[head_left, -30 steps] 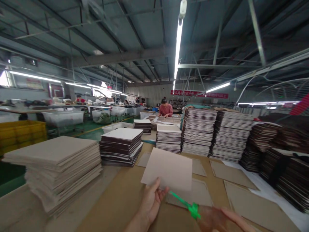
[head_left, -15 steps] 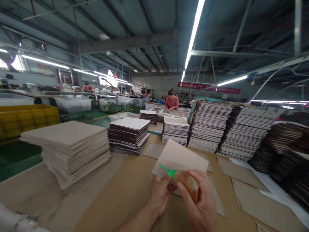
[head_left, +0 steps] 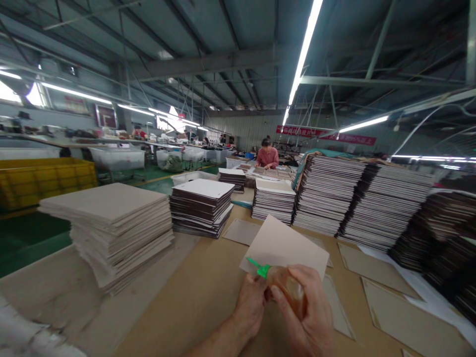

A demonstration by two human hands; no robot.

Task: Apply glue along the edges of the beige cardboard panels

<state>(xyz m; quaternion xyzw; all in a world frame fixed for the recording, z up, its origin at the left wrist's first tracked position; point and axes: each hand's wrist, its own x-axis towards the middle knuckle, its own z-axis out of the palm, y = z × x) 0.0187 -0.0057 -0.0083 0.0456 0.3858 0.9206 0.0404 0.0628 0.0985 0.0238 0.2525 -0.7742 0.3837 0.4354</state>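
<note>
My left hand (head_left: 250,303) is closed on the near edge of a pale cardboard sheet (head_left: 284,243), which is held tilted above the table. In my right hand (head_left: 314,310) is a squeeze bottle (head_left: 284,283) of amber, glue-like liquid, with the fingers wrapped round its body. The bottle lies on its side. Its green nozzle (head_left: 258,267) points left across the sheet, the tip close to the sheet's left corner. Whether the tip touches the sheet, I cannot tell. The bottle and fingers hide part of the sheet's near edge.
A tall stack of grey boards (head_left: 119,233) stands at left. Behind it are dark-edged boards (head_left: 203,206) and higher stacks (head_left: 329,193) at right. Loose cardboard sheets (head_left: 409,307) lie on the brown tabletop (head_left: 178,297). A person (head_left: 267,156) works farther back.
The sheet has shifted slightly right under the bottle, so the nozzle tip is nearer the sheet's left corner. Both hands keep their hold. The whole view has moved a little.
</note>
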